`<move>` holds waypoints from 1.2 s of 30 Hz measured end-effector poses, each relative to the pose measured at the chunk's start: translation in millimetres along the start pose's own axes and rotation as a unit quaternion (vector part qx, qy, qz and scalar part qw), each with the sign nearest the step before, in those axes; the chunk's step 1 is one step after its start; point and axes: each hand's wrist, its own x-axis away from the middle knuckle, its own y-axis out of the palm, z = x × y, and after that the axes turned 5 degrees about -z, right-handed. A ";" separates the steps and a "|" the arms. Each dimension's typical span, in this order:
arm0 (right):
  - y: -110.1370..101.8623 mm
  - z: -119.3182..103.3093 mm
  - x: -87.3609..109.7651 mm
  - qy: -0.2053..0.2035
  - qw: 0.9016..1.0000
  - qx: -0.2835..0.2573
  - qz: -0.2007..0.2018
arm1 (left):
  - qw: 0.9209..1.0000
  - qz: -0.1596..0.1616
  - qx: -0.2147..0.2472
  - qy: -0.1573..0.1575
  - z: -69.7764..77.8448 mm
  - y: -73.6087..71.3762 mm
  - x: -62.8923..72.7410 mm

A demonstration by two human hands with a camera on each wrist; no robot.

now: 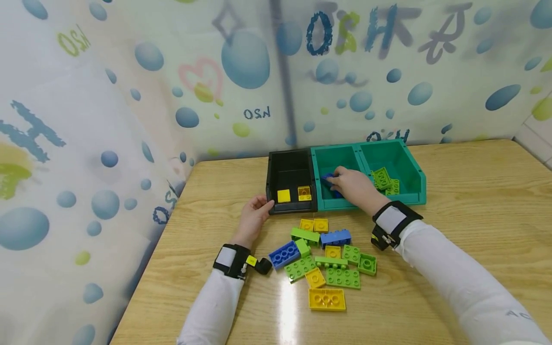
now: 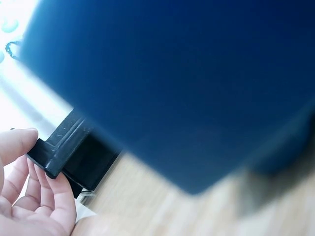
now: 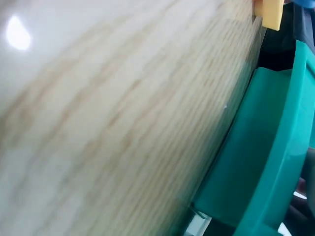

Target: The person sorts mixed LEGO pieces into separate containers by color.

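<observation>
My left hand (image 1: 252, 218) grips the front left corner of the black bin (image 1: 291, 208); in the left wrist view the thumb lies on the rim and the fingers curl below it. Two yellow bricks (image 1: 283, 196) sit inside that bin. My right hand (image 1: 355, 189) reaches into the middle compartment of the teal bin (image 1: 338, 205), its fingertips pinching a blue brick (image 1: 327, 177). More blue shows just below those fingers, partly hidden by the hand. Green bricks (image 1: 381, 178) lie in the right compartment. Only the teal bin's front wall (image 3: 246, 157) shows clearly in the right wrist view.
Several loose bricks lie on the wooden table (image 1: 474, 230) in front of the bins: green plates (image 1: 342, 277), blue bricks (image 1: 284, 254) and yellow ones (image 1: 327, 300). A printed curtain (image 1: 241, 129) hangs behind. A blurred dark blue shape (image 2: 187, 88) blocks much of the left wrist view.
</observation>
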 end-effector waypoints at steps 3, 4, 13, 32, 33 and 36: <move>1.8 -0.2 -0.9 0.005 0.999 0.023 -0.027 | 1.000 0.002 0.001 -0.009 -0.2 -0.1 -0.5; 2.3 -0.4 -1.0 0.005 0.999 0.031 -0.035 | 1.000 0.002 0.002 -0.010 -0.3 -0.2 -0.8; 1.9 -2.4 -0.5 -0.018 0.996 0.071 -0.060 | 1.000 0.002 0.003 -0.010 -0.5 -1.3 -1.1; -27.1 22.2 42.7 0.020 0.971 -0.225 0.082 | 1.000 -0.003 -0.005 -0.009 -1.1 -1.4 -1.9; -26.3 21.6 46.6 0.019 0.969 -0.231 0.087 | 1.000 -0.001 -0.006 -0.009 -0.8 -1.2 -1.7; -22.9 19.0 57.4 0.012 0.963 -0.248 0.103 | 1.000 0.001 -0.002 -0.008 -0.4 -0.3 -1.4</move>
